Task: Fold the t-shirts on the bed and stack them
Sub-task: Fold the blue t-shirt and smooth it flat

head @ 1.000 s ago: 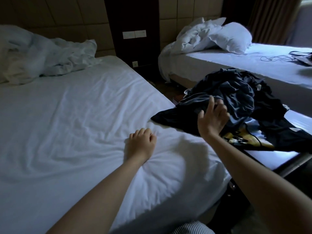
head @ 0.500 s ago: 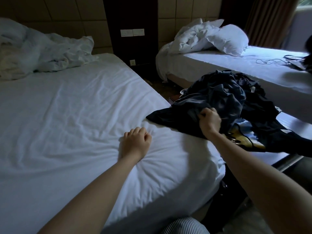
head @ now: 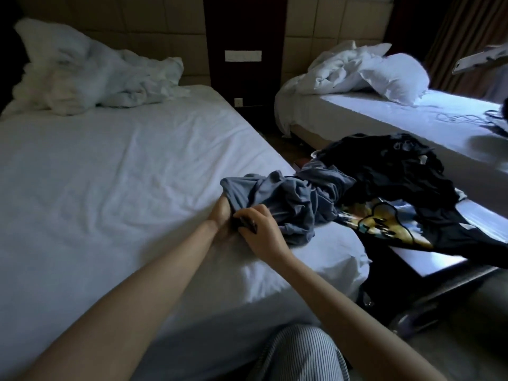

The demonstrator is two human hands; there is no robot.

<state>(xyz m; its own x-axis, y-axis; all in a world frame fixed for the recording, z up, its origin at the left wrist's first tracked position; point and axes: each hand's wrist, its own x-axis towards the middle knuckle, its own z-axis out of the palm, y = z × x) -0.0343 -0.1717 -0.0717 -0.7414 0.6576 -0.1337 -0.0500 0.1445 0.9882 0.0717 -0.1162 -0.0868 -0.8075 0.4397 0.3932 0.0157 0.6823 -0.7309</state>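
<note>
A crumpled blue-grey t-shirt [head: 288, 199] lies at the right edge of the white bed [head: 110, 188]. My left hand [head: 220, 215] grips its near edge from underneath, partly hidden by the cloth. My right hand [head: 261, 229] pinches the same edge from above, right beside the left. Behind the shirt a heap of dark t-shirts [head: 384, 166] sits on a low bench, and one black shirt with a yellow print [head: 384, 226] hangs over its front.
A rumpled white duvet [head: 82, 75] lies at the head of the bed. A second bed [head: 398, 119] with a pillow [head: 393, 78] and cables stands to the right. A narrow floor gap separates the beds. My striped knee [head: 299, 356] is at the bed's foot.
My right hand has pulled the blue-grey shirt out of the heap and leftward onto the bed. My left hand, a fist on the sheet before, now grips the shirt's edge.
</note>
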